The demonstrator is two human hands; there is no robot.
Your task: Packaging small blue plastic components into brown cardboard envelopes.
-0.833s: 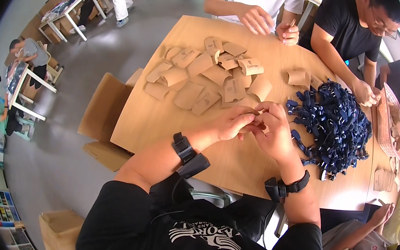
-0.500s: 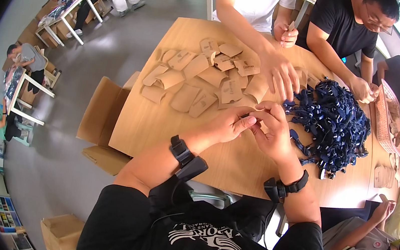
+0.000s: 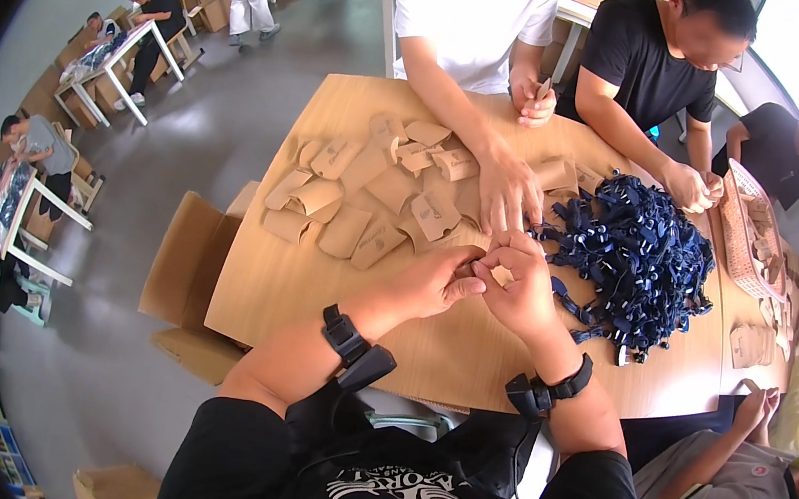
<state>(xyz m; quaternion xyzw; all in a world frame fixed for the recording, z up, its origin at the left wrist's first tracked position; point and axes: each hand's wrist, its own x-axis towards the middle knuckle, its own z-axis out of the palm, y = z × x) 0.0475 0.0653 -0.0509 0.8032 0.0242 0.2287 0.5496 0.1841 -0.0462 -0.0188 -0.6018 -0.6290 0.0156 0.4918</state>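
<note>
My left hand (image 3: 443, 278) and my right hand (image 3: 522, 288) meet over the near middle of the table, fingertips pinched together. Whatever they hold is hidden by the fingers. The right thumb and forefinger form a ring. Just beyond lie loose brown cardboard pillow boxes (image 3: 392, 190), some flat and some bulging, in a spread heap to the left. To the right rises a tangled pile of dark-blue strap-like pieces (image 3: 632, 265) with small shiny ends. A co-worker's hand (image 3: 511, 192) reaches down between the two heaps, very close to my fingers.
The wooden table (image 3: 361, 315) has an open carton (image 3: 187, 257) at its left edge. A pink basket (image 3: 753, 231) holding brown pieces stands at the right, near a stack of flat brown cards (image 3: 752, 346). Co-workers sit across and at the right. Another carton (image 3: 115, 490) stands lower left.
My view has shifted slightly, so the table sits lower and further left. The co-worker's reaching hand has come nearer to my fingers. My hands stay pinched together.
</note>
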